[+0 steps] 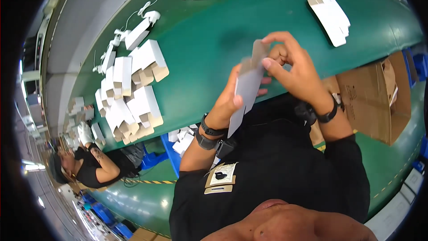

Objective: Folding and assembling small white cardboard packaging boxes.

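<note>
Holding a white carton (246, 82) over the near edge of the green bench (200, 40), gripped by the left hand (226, 108) and apparently pinched at its flap (258, 49) between fingers of the right hand (296, 69), seemingly mid-folding, likely needing a square tuck next, with open-flapped cartons (146, 102) bench-left and flat blanks (330, 15) bench-right.

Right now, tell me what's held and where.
A white carton: the left hand grips its body; the right hand is at its upper flaps, hold unclear.
</note>
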### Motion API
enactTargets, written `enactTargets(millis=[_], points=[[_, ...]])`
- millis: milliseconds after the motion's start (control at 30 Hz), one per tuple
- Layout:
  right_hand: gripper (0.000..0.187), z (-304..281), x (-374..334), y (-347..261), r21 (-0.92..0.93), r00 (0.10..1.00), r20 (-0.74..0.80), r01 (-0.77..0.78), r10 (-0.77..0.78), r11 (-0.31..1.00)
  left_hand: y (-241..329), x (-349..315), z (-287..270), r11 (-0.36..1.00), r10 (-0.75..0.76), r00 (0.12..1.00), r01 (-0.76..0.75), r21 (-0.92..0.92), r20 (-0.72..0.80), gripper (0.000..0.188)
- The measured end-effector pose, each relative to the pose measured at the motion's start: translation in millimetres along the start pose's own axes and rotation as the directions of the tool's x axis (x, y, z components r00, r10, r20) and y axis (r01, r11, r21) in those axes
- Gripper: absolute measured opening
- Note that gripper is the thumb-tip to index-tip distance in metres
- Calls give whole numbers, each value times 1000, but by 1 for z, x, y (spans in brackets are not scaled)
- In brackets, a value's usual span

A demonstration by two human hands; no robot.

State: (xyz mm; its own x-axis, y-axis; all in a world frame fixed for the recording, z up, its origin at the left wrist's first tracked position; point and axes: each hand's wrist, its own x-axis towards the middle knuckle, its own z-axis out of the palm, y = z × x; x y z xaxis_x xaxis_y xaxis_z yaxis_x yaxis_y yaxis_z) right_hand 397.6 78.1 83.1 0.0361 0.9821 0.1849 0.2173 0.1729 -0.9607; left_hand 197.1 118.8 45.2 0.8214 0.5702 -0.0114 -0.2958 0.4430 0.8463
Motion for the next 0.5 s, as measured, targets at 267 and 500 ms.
enactTargets(millis=[267,500], points=[[32,-38,9,-18,-238,824,473,-222,312,946,2,-6,11,999,27,1000,-26,-35,12,102],[41,-18,-11,-7,179,980,174,-130,99,975,3,2,7,934,297,947,-260,246,-123,82]])
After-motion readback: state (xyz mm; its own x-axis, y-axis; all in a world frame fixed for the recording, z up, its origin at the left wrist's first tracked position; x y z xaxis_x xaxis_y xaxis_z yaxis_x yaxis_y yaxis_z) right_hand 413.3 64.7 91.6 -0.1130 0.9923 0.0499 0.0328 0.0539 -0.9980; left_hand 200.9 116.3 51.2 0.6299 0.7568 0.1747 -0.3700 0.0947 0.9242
